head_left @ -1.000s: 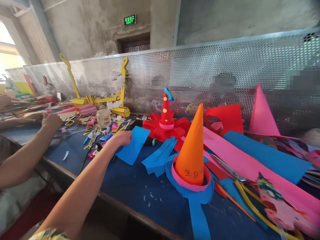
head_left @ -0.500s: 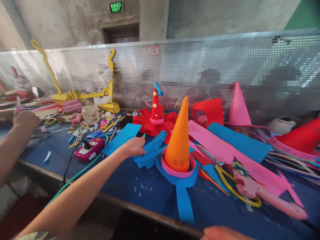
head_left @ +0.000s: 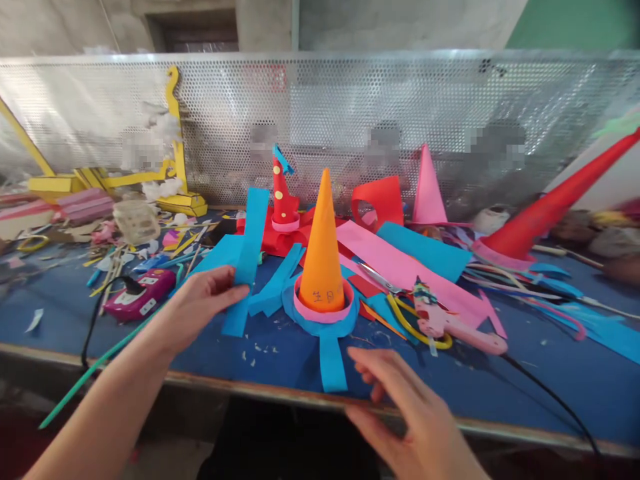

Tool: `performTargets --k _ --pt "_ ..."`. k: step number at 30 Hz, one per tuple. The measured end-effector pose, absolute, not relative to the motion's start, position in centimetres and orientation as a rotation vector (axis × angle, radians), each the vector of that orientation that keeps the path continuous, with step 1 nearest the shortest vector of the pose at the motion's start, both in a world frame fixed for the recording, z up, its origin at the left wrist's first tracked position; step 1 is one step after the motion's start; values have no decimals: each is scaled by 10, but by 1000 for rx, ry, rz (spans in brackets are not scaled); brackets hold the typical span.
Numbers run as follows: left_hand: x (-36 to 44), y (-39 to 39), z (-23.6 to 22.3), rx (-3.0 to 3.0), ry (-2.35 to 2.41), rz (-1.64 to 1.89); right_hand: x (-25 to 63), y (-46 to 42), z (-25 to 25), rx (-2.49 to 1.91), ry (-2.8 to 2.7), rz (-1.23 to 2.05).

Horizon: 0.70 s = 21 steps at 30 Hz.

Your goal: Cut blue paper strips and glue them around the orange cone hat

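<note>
Between thumb and fingers, my left hand [head_left: 213, 297] pinches a blue paper strip [head_left: 254, 227], held upright above the table. More blue strips [head_left: 277, 287] lie just right of it. An orange paper cone hat [head_left: 323, 260] with handwriting stands in the middle, a pink band [head_left: 320, 317] around its base and a blue brim [head_left: 290, 303] below. One blue strip [head_left: 333, 367] sticks out from the brim toward the table's front edge. Close to that strip's end, my right hand [head_left: 400, 407] is open and empty, thumb apart from the fingers.
Scissors with yellow handles [head_left: 400, 307] and a pink glue gun [head_left: 450, 327] lie to the right. Behind stand a dotted red cone hat [head_left: 283, 193] and a pink cone [head_left: 427, 190]. At left are a purple power strip [head_left: 143, 297] and scraps. A person's hand [head_left: 625, 273] shows at far right.
My left hand has lifted a blue strip from the pile and drawn it closer. My right hand has come up from the bottom edge, opening beside the hat. The view has turned right.
</note>
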<state>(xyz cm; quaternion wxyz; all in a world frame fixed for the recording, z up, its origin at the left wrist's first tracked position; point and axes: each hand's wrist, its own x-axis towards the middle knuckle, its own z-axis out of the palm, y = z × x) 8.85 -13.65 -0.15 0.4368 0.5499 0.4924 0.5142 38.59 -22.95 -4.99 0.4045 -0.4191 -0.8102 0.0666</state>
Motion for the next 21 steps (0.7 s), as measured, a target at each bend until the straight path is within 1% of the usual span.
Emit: performTargets --k 3,5,8,11,12,15,16,17,20,21 --pt "109 -153 -11 1340 1052 1084 365 -227 -62 -968 -2109 95" --pt "117 -158 -15 1362 1013 1049 358 -225 -67 -960 -2031 117" --pt "118 -163 -16 1436 1025 1026 358 -228 -69 -988 -1902 253" --pt "113 -170 -17 1448 1006 940 363 -236 -66 -1029 -1917 453" --pt "113 -174 -18 1438 997 908 366 -238 -65 -1031 -1946 444" --pt "120 -189 -23 1425 982 798 372 -242 -57 -1104 -1945 274" --pt "126 -194 -25 1448 989 763 373 -241 -52 -1147 -1896 293" --pt "133 -200 -26 1490 1004 729 372 -239 -48 -1188 -1830 390" --pt "155 -209 -25 1737 1073 555 364 -228 -35 -1182 -1644 863" --pt "160 -208 -23 1809 1059 500 362 -223 -32 -1168 -1601 964"
